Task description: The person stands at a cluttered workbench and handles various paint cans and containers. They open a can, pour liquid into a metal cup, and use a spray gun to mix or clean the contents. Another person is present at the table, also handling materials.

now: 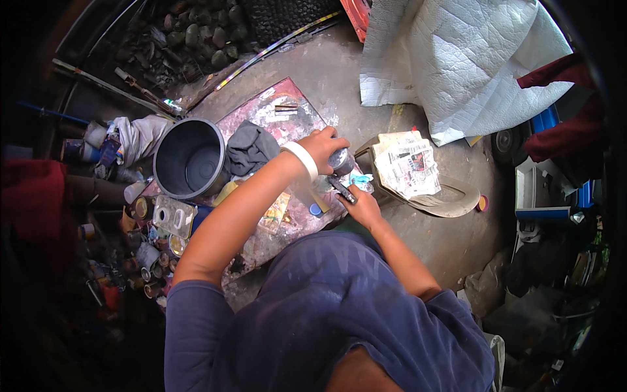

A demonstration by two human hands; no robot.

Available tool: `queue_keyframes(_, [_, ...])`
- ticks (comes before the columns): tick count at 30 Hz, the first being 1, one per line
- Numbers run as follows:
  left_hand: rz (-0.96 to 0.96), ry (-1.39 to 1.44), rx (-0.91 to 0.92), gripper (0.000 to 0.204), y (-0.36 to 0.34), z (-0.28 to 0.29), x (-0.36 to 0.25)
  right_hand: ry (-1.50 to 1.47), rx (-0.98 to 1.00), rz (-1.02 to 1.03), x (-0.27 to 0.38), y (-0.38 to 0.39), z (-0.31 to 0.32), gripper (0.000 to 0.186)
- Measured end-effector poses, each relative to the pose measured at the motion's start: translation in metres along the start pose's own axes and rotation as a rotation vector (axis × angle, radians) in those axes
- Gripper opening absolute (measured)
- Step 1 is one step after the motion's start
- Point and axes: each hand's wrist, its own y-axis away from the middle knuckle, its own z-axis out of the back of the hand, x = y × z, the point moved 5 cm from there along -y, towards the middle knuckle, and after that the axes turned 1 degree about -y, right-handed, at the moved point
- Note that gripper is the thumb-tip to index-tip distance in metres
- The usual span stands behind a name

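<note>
My left hand [320,149], with a white band on its wrist, curls over a small round greyish jar or cup [341,162] at the right edge of the paint-stained board [281,114]. Just below it, my right hand [362,208] is closed round a short black tool [341,189] whose kind I cannot make out. The tool's upper end comes close to the cup; whether they touch is unclear. Beside the right hand lies a light blue crumpled piece [360,179]. A blue round lid [316,210] rests on the board near my body.
A large black bucket [191,159] and a dark grey cloth [251,149] stand left of my forearm. Several paint cans and jars [149,255] crowd the far left. Newspaper [410,168] covers a chair [450,200] at right. A white quilted sheet [467,62] hangs behind it.
</note>
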Motion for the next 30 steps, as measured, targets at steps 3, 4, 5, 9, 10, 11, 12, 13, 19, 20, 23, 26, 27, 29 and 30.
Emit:
queue_keyframes(3, [-0.012,0.004,0.011,0.069,-0.003,0.002,-0.002,-0.026,-0.005,0.005,-0.002,-0.001,0.000,0.036])
queue_keyframes(4, [-0.019,0.006,0.011,0.069,-0.004,0.002,-0.002,-0.025,-0.007,0.012,-0.002,-0.001,0.000,0.036])
queue_keyframes(5, [-0.037,-0.003,0.005,0.070,-0.003,0.002,-0.002,-0.024,-0.008,0.020,-0.001,-0.001,-0.001,0.035])
queue_keyframes(9, [-0.052,0.019,0.023,0.070,-0.007,0.002,-0.004,-0.033,-0.020,0.016,-0.003,0.001,0.001,0.033])
queue_keyframes(10, [-0.062,0.065,0.029,0.070,-0.008,0.004,-0.002,-0.027,-0.009,0.007,-0.004,0.001,0.001,0.033])
queue_keyframes(11, [-0.071,0.111,0.035,0.069,-0.008,0.005,-0.002,-0.020,0.001,-0.001,-0.006,0.003,0.002,0.033])
queue_keyframes(12, [-0.080,0.114,0.034,0.071,-0.009,0.003,0.000,-0.015,0.010,-0.007,-0.006,0.002,0.002,0.033])
queue_keyframes(13, [-0.088,0.117,0.032,0.074,-0.009,0.000,0.001,-0.041,0.003,0.006,-0.006,0.003,0.002,0.033])
queue_keyframes(19, [0.078,0.597,-0.061,0.081,0.001,0.009,0.006,-0.157,-0.048,0.048,-0.015,0.013,-0.005,0.034])
queue_keyframes(20, [0.157,0.804,-0.076,0.081,0.008,0.008,0.009,-0.173,-0.052,0.037,-0.015,0.015,-0.005,0.034])
queue_keyframes(23, [0.250,1.185,-0.247,0.077,0.039,-0.001,0.019,-0.222,-0.081,0.014,-0.009,0.022,0.003,0.034])
queue_keyframes(26, [0.310,1.436,-0.384,0.067,0.084,-0.036,0.040,-0.256,-0.126,0.006,-0.010,0.024,0.009,0.034])
queue_keyframes(27, [0.318,1.503,-0.396,0.060,0.099,-0.054,0.048,-0.252,-0.127,0.002,-0.012,0.023,0.008,0.034])
queue_keyframes(29, [0.370,1.723,-0.411,0.051,0.134,-0.097,0.064,-0.239,-0.116,0.003,-0.009,0.021,0.008,0.034])
queue_keyframes(30, [0.434,1.744,-0.455,0.053,0.151,-0.114,0.065,-0.228,-0.107,0.003,-0.004,0.023,0.010,0.034])
